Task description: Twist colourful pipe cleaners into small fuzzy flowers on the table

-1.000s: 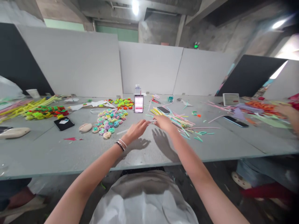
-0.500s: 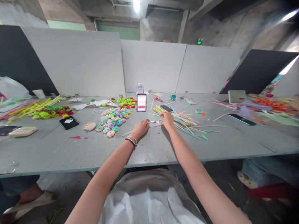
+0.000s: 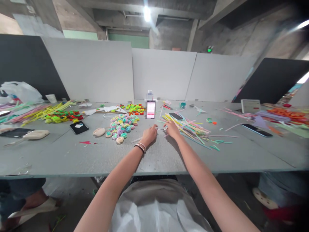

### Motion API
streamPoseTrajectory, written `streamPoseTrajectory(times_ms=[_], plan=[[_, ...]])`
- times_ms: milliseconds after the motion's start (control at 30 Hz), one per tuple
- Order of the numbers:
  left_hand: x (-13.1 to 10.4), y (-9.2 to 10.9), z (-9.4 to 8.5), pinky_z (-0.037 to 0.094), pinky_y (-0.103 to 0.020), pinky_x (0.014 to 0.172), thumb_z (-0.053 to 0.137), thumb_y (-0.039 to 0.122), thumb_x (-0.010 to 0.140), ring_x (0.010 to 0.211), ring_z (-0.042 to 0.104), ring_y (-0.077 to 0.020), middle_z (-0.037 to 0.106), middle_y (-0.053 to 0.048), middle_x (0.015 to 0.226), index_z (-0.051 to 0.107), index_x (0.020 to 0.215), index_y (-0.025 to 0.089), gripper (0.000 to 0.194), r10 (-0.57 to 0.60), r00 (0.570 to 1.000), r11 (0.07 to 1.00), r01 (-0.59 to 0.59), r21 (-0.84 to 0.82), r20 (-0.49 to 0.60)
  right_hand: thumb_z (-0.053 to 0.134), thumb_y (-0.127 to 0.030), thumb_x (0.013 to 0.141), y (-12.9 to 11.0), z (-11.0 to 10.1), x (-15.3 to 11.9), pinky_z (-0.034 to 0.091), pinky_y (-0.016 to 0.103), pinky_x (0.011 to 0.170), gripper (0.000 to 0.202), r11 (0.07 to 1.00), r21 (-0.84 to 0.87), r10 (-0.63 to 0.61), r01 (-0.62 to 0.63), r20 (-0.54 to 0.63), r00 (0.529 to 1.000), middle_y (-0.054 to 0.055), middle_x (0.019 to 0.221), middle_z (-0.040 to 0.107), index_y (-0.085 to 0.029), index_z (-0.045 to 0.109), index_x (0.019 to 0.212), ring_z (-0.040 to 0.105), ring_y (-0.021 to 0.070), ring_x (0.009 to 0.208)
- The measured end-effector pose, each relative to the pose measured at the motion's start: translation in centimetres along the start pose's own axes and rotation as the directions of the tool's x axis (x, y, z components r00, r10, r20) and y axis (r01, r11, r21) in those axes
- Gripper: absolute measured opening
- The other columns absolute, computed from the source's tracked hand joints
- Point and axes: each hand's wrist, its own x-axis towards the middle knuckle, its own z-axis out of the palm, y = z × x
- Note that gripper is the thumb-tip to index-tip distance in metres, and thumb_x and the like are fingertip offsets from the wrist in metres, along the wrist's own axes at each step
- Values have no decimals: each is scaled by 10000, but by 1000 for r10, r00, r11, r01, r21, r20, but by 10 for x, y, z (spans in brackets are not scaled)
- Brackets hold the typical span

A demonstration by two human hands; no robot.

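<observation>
My right hand is closed round the handles of a pair of scissors, its fingers hiding most of them. The slim metal blades point left, toward my other hand. My left hand is closed by the blade tips, and what its fingers pinch is too small to make out. Just beyond and right of my right hand lies a loose heap of pastel fuzzy stems, with a dark phone on it. Left of my left hand is a pile of pastel fuzzy coiled pieces.
A lit phone leans upright before a clear bottle. Red and yellow-green fuzzy pieces lie at the left, near a black square object. Another phone is at the right. White panels stand behind the grey table.
My right hand has come down and closed over the scissors' handles, which showed more openly before. The whole view has shifted slightly.
</observation>
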Motion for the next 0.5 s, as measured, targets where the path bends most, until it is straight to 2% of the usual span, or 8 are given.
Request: streamPoseTrajectory(times_ms=[100, 167, 267, 367, 500], plan=[[0, 0, -3, 458, -322, 760, 260, 338, 967, 941, 660, -240, 684, -114, 983, 432, 1269, 218, 367, -36, 999, 999, 36, 4, 10, 534, -3, 704, -11, -11, -2, 332, 328, 1011, 382, 991, -6, -135, 137, 126, 983, 102, 1205, 524, -182, 633, 1027, 426, 214, 1194], [0, 0, -5, 459, -328, 758, 272, 338, 964, 938, 661, -249, 687, -118, 980, 435, 1269, 219, 365, -60, 998, 998, 60, 6, 17, 577, -22, 691, -14, -18, -3, 332, 328, 1008, 395, 986, -18, -160, 166, 188, 969, 102, 1230, 504, -187, 616, 1048, 414, 223, 1207], [0, -1, -8, 458, -322, 752, 299, 341, 958, 930, 663, -247, 690, -118, 977, 439, 1266, 217, 361, -73, 997, 997, 73, 0, 16, 621, -61, 687, -7, -26, -6, 374, 316, 940, 360, 994, -74, -63, 84, 252, 966, 102, 1199, 535, -198, 623, 1020, 466, 234, 1148], [0, -2, -8, 456, -310, 756, 298, 335, 958, 937, 660, -236, 689, -123, 987, 446, 1263, 207, 362, -74, 997, 997, 74, -13, 21, 600, -47, 692, 5, -27, -8, 410, 281, 816, 267, 993, -115, 70, -33, 336, 939, 87, 1050, 627, -196, 663, 905, 565, 213, 981], [2, -3, -5, 449, -300, 780, 299, 317, 960, 959, 653, -220, 688, -119, 996, 443, 1272, 208, 361, -93, 995, 995, 93, -19, 31, 524, -24, 737, 13, -23, -9, 395, 287, 800, 291, 990, -111, 110, -81, 286, 952, 74, 1009, 676, -200, 678, 910, 585, 211, 989]])
